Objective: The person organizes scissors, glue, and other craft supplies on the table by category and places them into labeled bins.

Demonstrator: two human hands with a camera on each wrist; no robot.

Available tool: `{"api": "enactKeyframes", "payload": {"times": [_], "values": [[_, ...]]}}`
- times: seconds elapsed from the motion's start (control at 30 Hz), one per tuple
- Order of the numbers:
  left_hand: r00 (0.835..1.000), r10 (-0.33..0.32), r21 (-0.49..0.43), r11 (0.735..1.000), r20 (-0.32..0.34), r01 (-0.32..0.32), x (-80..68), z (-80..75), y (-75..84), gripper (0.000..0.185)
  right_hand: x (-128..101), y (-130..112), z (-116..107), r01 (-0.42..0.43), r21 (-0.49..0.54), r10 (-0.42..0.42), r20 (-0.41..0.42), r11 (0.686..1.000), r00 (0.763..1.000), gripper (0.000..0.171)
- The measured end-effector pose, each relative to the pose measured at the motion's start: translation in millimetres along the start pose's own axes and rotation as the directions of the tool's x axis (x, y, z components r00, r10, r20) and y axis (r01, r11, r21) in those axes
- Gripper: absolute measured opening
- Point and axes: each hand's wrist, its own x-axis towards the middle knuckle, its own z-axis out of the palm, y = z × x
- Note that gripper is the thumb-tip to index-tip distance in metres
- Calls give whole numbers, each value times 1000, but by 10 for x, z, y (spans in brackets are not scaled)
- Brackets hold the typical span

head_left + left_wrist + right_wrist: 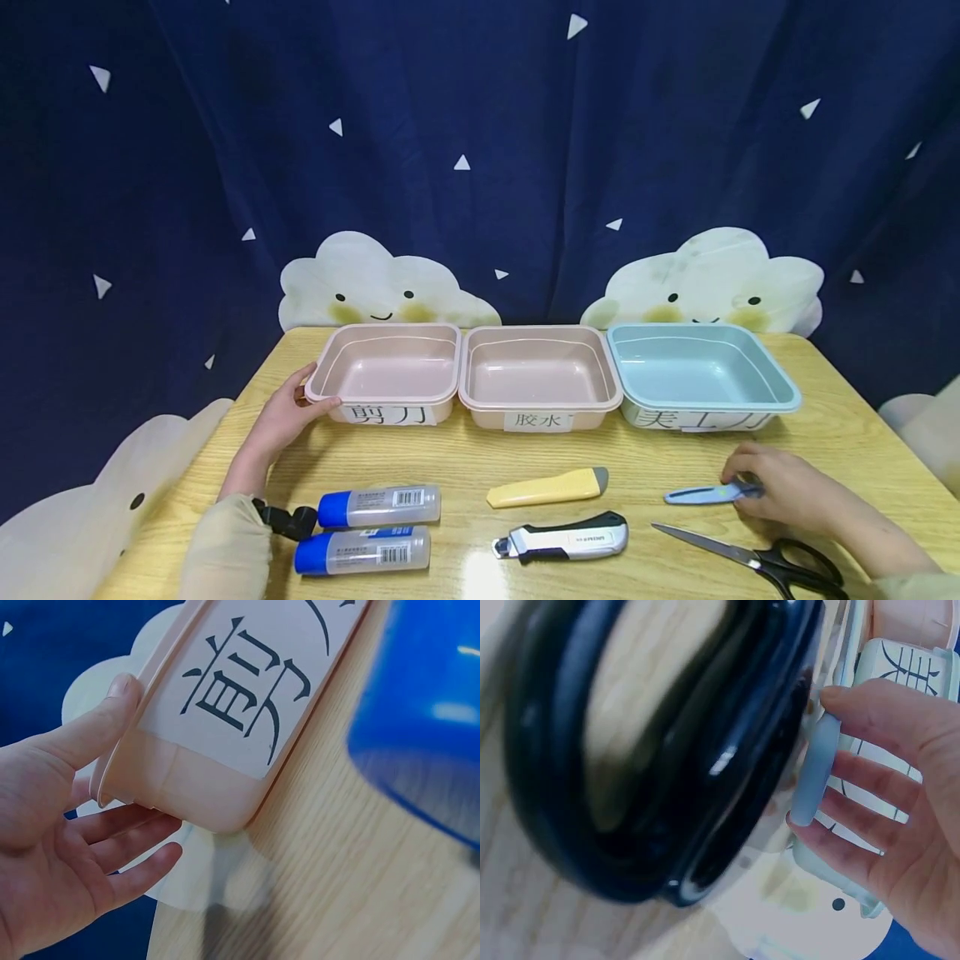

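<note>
My left hand [298, 402] rests at the front left corner of the left pink tray [390, 375], thumb laid along its rim, fingers straight beside the wall. In the left wrist view the thumb [90, 727] lies on that tray [225, 697] above its paper label. My right hand [750, 485] pinches the right end of a small blue-grey cutter [701, 495] lying on the table. The right wrist view shows the cutter [814, 769] between thumb and fingers [870, 795].
A middle pink tray [536, 371] and a blue tray [697, 367] stand in line with the first. On the wooden table lie two blue-capped glue bottles [378, 506], a yellow cutter [543, 489], a grey-black cutter [562, 537] and black-handled scissors [757, 557].
</note>
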Motion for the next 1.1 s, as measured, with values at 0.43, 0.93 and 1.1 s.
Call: {"api": "enactKeyframes", "payload": {"times": [0.43,0.93,1.1], "values": [[999,4,-39,999,37,-3,-6,-14,-2,91,234,-268,-236,102,-116,-123,-187,988,975,26],[999,-7,-33,999,42,8,-5,-14,-20,92,766,-746,-488,124,-168,-157,-200,978,967,17],[999,-10,-37,999,37,11,-5,-10,-27,93,990,-826,-500,127,-172,-161,-203,977,966,15]]}}
